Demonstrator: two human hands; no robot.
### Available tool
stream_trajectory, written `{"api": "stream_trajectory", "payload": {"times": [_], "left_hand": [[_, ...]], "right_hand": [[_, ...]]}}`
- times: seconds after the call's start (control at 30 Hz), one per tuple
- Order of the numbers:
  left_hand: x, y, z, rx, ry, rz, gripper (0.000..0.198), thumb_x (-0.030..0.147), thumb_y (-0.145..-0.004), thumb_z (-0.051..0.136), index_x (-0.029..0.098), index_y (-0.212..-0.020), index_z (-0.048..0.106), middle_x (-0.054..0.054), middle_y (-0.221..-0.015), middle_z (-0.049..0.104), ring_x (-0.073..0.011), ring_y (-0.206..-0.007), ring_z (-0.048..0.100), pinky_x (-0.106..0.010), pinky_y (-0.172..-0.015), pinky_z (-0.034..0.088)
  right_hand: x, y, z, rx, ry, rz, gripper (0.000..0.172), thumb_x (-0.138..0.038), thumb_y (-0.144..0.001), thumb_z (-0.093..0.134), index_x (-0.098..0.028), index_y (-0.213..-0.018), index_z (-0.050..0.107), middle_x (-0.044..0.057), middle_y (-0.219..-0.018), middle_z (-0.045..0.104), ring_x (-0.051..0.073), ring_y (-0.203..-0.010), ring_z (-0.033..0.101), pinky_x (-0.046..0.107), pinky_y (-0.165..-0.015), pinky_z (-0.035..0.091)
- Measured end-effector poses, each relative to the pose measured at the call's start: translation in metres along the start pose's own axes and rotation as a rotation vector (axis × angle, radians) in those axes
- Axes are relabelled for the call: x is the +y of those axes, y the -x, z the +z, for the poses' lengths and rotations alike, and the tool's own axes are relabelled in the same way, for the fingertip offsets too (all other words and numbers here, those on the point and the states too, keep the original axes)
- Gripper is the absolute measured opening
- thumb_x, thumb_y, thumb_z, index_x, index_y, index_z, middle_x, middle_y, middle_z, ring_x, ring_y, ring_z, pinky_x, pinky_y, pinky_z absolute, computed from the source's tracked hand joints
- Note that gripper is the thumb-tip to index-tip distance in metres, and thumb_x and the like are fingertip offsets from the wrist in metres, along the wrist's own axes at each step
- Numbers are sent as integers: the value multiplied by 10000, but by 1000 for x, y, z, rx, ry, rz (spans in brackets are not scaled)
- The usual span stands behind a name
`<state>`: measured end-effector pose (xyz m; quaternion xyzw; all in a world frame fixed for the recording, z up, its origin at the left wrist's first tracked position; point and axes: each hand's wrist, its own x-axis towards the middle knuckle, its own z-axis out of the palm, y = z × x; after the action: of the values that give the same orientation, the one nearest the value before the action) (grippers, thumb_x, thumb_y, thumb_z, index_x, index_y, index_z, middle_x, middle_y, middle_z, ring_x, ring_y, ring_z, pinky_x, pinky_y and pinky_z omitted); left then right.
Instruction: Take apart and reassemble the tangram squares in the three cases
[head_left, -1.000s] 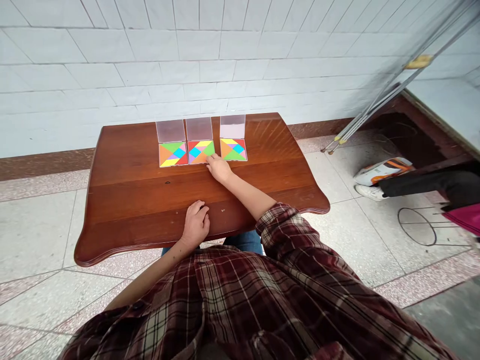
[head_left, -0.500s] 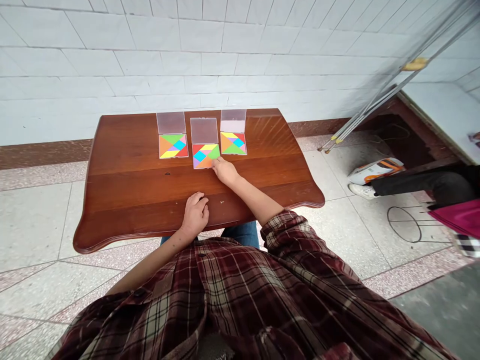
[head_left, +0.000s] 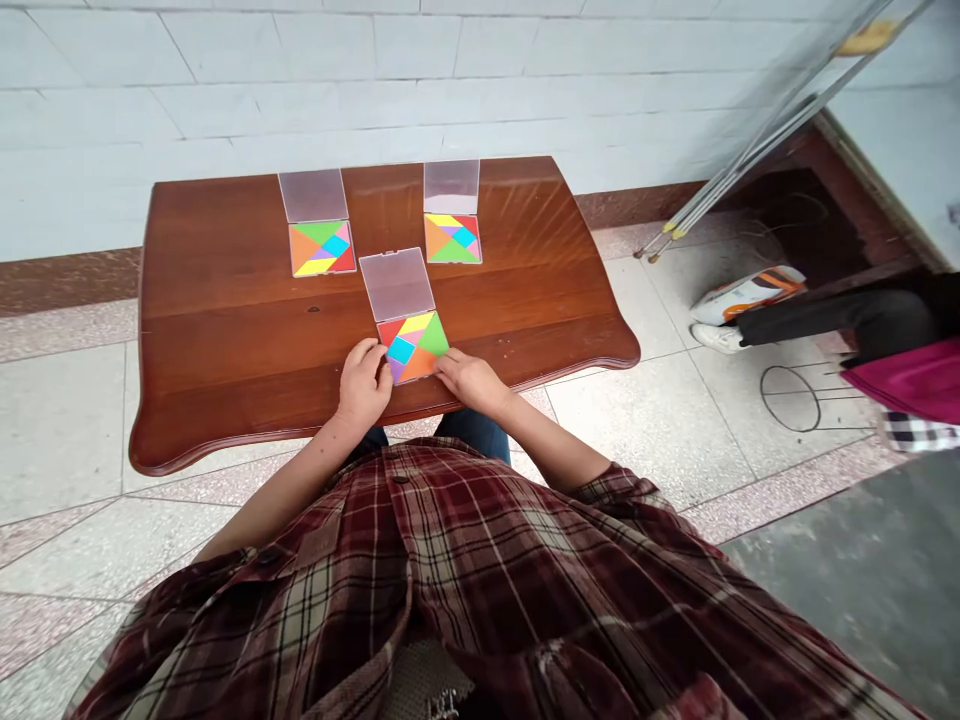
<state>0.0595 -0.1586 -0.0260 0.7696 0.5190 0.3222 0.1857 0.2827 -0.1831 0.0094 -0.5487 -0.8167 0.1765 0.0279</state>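
An open tangram box (head_left: 414, 345) lies near the front edge of the table, slightly turned, its clear lid (head_left: 397, 284) folded back away from me. Colourful flat pieces fill its tray. My left hand (head_left: 365, 383) has its curled fingers at the tray's left edge, beside the purple piece. At the lower right corner, my right hand (head_left: 472, 382) grips the tray's edge with fingers pressed together. Two more open tangram boxes lie farther back: the left one (head_left: 322, 248) and the right one (head_left: 452, 238), both with lids folded toward the wall.
The brown wooden table (head_left: 225, 330) has curved front corners and stands by a white tiled wall (head_left: 337, 110). Metal crutches (head_left: 750, 150) lean at the right. Beyond the table's right side are a white and orange bag (head_left: 750, 292), a person's leg (head_left: 832, 310) and a wire frame (head_left: 791, 398).
The middle tangram box has come toward me and turned slightly, with my right hand at it. My left hand has moved from the bare tabletop to the box's left edge.
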Motion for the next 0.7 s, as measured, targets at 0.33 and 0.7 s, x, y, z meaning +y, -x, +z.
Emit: {"api": "stream_trajectory", "payload": {"times": [0.33,0.7], "left_hand": [[11,1,1,-216,-236,-30,850,594,-792,658,65,-1417,432,-265,-1505,443,-433,-1441,364,-595,-1205,255],[13,4,5,-184,-214,-14,696,484,-831,611,82,-1383,479,-239,-1489,487,-406,-1447,377,-599,-1213,241]], "right_hand": [[0,-17,-3,200,-328,72,230,-128,-905,503,-156,-1068,663,102,-1085,661,212,-1022,620,339,-924,491],[-57,-46,-14,-15,-153,275,416,-168,-945,495,-93,-1354,520,189,-1371,582,256,-1171,617,345,-956,507]]}}
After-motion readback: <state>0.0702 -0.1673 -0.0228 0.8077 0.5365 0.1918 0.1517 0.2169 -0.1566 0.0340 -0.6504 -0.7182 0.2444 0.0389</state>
